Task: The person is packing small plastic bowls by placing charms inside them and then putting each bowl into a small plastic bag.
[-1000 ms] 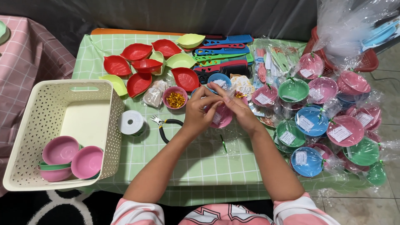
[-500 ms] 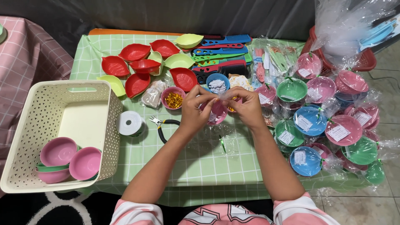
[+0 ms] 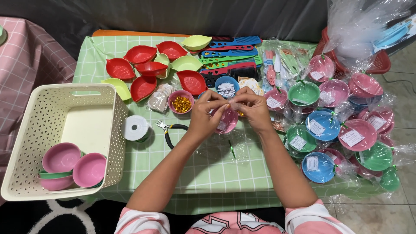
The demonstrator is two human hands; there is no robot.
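Pink bowl [image 3: 228, 122] in clear wrap, just right of the pliers [image 3: 170, 130]: left hand [image 3: 207, 113] and right hand [image 3: 253, 108] pinch wrap shut above it. Wrapping step; tie likely needed next.

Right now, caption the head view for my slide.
Both hands, left hand and right hand, gather clear wrap around a pink bowl over the green checked tablecloth.
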